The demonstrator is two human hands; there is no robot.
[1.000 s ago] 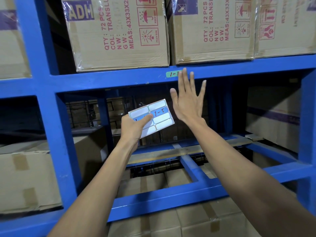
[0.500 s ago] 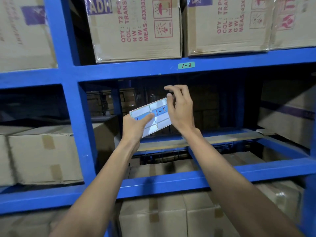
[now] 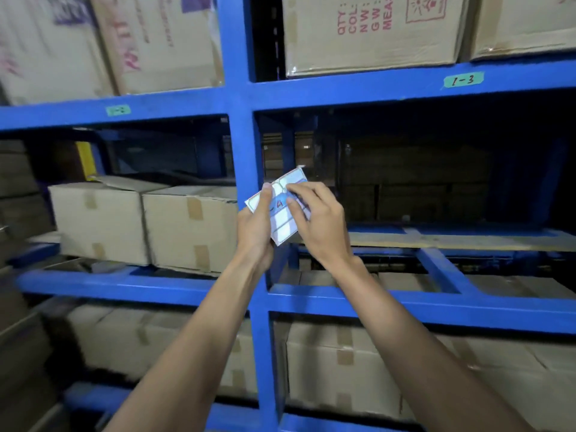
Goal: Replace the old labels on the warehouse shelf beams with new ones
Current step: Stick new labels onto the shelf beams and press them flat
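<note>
My left hand (image 3: 254, 227) grips a white sheet of labels (image 3: 282, 218) from below, in front of the blue upright post (image 3: 241, 145). My right hand (image 3: 318, 219) has its fingers curled onto the sheet's face, pinching at a blue label with handwriting. On the upper blue beam (image 3: 343, 90) a green label reading 1-3 (image 3: 463, 80) sticks at the right. A second green label (image 3: 118, 110) sits on the same beam to the left; its writing is blurred.
Cardboard boxes (image 3: 367, 32) stand on the top shelf. Two taped boxes (image 3: 143, 222) fill the middle shelf at left. The middle bay at right is dark and open, with a wooden board (image 3: 461, 240). More boxes (image 3: 343, 363) lie under the lower beam (image 3: 374, 302).
The view has swung left, so the 1-3 label now sits at far right. My right hand came down from the beam onto the label sheet and now pinches at it.
</note>
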